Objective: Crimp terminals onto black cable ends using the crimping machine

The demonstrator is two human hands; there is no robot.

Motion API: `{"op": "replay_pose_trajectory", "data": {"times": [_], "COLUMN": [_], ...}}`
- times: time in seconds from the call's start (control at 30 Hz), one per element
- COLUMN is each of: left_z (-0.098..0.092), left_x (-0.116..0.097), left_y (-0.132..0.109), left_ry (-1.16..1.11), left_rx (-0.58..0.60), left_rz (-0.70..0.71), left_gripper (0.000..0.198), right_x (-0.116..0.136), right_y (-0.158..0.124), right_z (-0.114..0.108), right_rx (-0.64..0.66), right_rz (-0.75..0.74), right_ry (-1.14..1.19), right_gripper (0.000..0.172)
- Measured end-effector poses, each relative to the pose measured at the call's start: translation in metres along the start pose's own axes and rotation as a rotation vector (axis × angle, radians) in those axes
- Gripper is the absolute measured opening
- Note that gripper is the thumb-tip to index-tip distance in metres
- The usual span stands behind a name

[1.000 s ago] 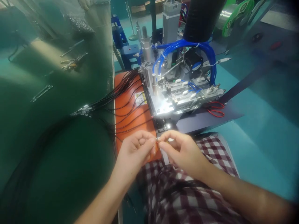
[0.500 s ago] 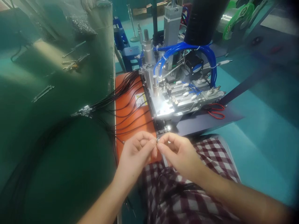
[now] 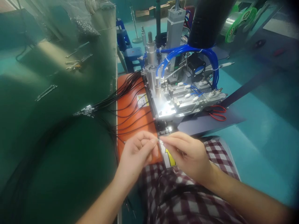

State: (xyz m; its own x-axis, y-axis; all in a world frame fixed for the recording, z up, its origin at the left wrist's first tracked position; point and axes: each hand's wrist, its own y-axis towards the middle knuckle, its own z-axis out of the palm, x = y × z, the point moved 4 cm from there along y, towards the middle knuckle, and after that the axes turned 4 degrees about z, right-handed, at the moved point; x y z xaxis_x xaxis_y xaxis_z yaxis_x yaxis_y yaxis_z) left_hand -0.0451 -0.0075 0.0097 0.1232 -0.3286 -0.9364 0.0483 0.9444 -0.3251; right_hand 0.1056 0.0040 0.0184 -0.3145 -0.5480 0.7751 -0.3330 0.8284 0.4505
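In front of the machine, my left hand [image 3: 137, 151] is closed in a pinch of thumb and forefinger. Its fingertips meet those of my right hand [image 3: 192, 155], which is also pinched. Between them shows a small thin metallic piece [image 3: 158, 140]; its exact kind is too small to make out. Below the hands lies an orange surface [image 3: 130, 115], crossed by thin black cables [image 3: 126, 116]. A white label with a yellow arrow [image 3: 171, 157] shows just under my right hand.
A metal machine [image 3: 184, 96] with blue air hoses [image 3: 213, 62] stands ahead. Red-handled scissors [image 3: 217, 113] lie at its right. On the green table [image 3: 70, 174] are bundled cables with metal ends [image 3: 86, 110] and several loose metal-ended pieces [image 3: 46, 92]. A solder-like wire spool [image 3: 240, 23] hangs at upper right.
My right hand has turned and its fingers have stretched out straighter, uncovering the yellow arrow label. My left hand keeps its pinch. The view has shifted slightly.
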Motion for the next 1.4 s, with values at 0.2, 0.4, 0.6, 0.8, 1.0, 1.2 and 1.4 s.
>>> {"op": "replay_pose_trajectory", "data": {"times": [0.2, 0.4, 0.6, 0.8, 1.0, 1.2, 1.4], "left_z": [0.000, 0.000, 0.001, 0.002, 0.006, 0.005, 0.004], "left_x": [0.000, -0.002, 0.001, 0.001, -0.005, -0.007, -0.005], "left_y": [0.001, 0.001, 0.000, -0.001, -0.003, -0.005, -0.006], "left_ry": [-0.006, -0.003, 0.036, 0.055, 0.077, 0.105, 0.174], "left_rx": [0.007, 0.011, 0.031, 0.031, 0.094, 0.143, 0.201], "left_rz": [0.024, 0.047, 0.046, 0.054, 0.091, 0.108, 0.091], "left_gripper": [0.016, 0.018, 0.017, 0.019, 0.023, 0.023, 0.023], "right_x": [-0.007, -0.013, -0.018, -0.024, -0.031, -0.032, -0.019], "right_y": [-0.003, -0.009, 0.009, 0.021, 0.022, 0.021, 0.028], "right_z": [0.005, 0.013, 0.009, 0.005, 0.008, 0.008, -0.001], "right_rx": [-0.034, -0.010, 0.147, 0.246, 0.415, 0.572, 0.601], "right_rz": [0.218, 0.551, 0.814, 0.839, 0.858, 0.863, 0.553], "right_ry": [0.100, 0.407, 0.626, 0.677, 0.768, 0.771, 0.494], "right_gripper": [0.019, 0.018, 0.015, 0.019, 0.021, 0.020, 0.014]}}
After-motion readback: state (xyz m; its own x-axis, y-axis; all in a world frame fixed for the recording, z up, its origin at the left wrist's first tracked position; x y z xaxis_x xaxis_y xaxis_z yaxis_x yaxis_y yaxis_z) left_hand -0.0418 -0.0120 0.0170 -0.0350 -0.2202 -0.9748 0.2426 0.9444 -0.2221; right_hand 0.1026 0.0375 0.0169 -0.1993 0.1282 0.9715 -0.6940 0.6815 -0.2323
